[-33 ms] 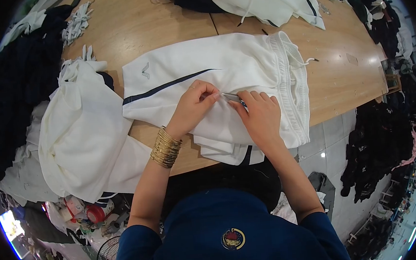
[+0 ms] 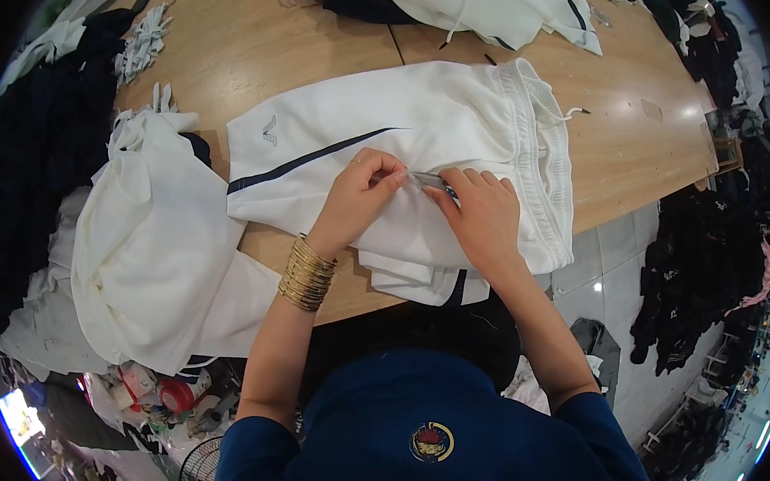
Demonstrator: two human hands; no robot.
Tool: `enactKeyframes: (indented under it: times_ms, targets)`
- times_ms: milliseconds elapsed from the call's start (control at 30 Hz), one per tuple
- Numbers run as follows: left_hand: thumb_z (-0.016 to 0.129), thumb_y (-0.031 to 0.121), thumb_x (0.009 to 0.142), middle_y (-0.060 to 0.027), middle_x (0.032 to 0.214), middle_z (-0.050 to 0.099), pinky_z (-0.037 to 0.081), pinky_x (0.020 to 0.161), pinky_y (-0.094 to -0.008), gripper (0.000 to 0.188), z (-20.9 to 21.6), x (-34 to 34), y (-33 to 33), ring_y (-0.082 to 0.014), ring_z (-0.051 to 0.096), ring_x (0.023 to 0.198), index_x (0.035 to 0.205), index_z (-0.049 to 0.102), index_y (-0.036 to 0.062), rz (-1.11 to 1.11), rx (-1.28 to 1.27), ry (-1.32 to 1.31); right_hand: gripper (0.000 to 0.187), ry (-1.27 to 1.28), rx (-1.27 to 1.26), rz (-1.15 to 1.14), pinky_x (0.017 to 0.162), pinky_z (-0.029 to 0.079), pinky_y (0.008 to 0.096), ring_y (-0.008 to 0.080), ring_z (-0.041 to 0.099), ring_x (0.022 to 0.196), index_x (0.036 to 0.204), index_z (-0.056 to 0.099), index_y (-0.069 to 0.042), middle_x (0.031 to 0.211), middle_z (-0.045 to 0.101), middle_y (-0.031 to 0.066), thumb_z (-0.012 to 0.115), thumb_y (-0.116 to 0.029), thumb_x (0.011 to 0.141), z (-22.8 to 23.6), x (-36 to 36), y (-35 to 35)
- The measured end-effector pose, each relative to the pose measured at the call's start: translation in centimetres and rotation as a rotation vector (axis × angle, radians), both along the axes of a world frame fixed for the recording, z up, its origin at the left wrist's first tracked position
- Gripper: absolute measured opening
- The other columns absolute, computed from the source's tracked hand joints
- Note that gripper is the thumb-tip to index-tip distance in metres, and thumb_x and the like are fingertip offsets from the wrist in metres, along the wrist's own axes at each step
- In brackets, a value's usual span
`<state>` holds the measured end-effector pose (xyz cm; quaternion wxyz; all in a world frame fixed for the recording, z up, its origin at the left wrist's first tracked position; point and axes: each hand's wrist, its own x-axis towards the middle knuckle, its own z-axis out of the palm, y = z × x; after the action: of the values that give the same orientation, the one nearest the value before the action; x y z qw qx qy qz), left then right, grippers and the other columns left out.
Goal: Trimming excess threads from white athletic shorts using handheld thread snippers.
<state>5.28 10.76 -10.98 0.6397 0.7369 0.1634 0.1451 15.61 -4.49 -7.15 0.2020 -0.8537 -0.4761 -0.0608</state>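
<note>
A pair of white shorts (image 2: 456, 104) lies flat on the wooden table, its gathered elastic waistband to the right. A navy stripe and a small grey emblem mark the leg at left. Thumb and fingers of my left hand (image 2: 365, 195) are pinched together on the shorts' cloth near the middle; any thread between them is too fine to make out. My right hand (image 2: 489, 219) is closed around small metal thread snips (image 2: 432, 181), mostly hidden by its fingers. The snips' tips point left, close to my left fingertips.
A heap of white cloth (image 2: 151, 250) lies left of the shorts, with dark garments (image 2: 49, 167) beyond it. More white garments (image 2: 511, 0) lie along the far side of the wooden table (image 2: 640, 148). A dark clothes pile (image 2: 695, 270) stands right, past the tiled floor.
</note>
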Motion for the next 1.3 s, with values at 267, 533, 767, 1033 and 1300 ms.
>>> enactKeyframes:
  times_ms: [267,533,767,1033,1300]
  targets:
    - [0.05,0.02,0.092,-0.0003,0.088,0.057,0.042,0.074,-0.0212,0.012,2.4,-0.9,0.4,-0.0079,0.054,0.081,0.095,0.054,0.0082,0.171,-0.43,0.024,0.025,0.068,-0.03,-0.018,0.061,0.04,0.0361,0.024,0.057,0.067,0.086,0.061,-0.007,0.07,0.06,0.0073,0.063,-0.032,0.08,0.8,1.3,-0.6]
    - [0.049,0.019,0.086,-0.0138,0.078,0.058,0.046,0.069,-0.0376,0.019,3.9,-1.1,-12.0,-0.0303,0.058,0.076,0.077,0.054,0.0027,-0.886,0.372,-0.067,0.039,0.33,0.107,-0.266,0.059,0.044,0.0331,0.0241,0.055,0.063,0.101,0.061,-0.004,0.078,0.062,0.0123,0.067,-0.034,0.078,4.3,5.3,-2.7]
    - [0.063,0.005,0.075,-0.0073,0.089,0.058,0.044,0.079,-0.0336,0.016,4.1,-2.9,-1.5,-0.0249,0.055,0.087,0.091,0.062,0.0068,0.116,0.574,-0.021,0.039,0.438,0.028,-0.425,0.061,0.043,0.0315,0.0189,0.051,0.063,0.104,0.059,-0.003,0.073,0.058,0.0106,0.069,-0.03,0.077,3.2,5.1,-6.1]
    - [0.064,0.009,0.076,-0.0072,0.086,0.054,0.043,0.075,-0.0351,0.009,1.5,-0.1,-1.6,-0.0256,0.051,0.085,0.083,0.058,0.0058,0.179,0.58,-0.031,0.039,0.42,0.036,-0.164,0.06,0.045,0.035,0.0256,0.057,0.067,0.096,0.059,-0.001,0.077,0.061,0.0128,0.07,-0.032,0.075,2.3,2.3,-3.8]
    - [0.06,0.007,0.08,-0.008,0.09,0.051,0.044,0.074,-0.0308,0.009,0.7,0.6,-1.3,-0.0221,0.052,0.082,0.084,0.054,0.003,0.11,0.595,-0.012,0.039,0.415,0.034,-0.147,0.06,0.043,0.0349,0.0241,0.056,0.066,0.096,0.058,-0.002,0.076,0.061,0.0112,0.07,-0.033,0.075,2.7,2.3,-3.9]
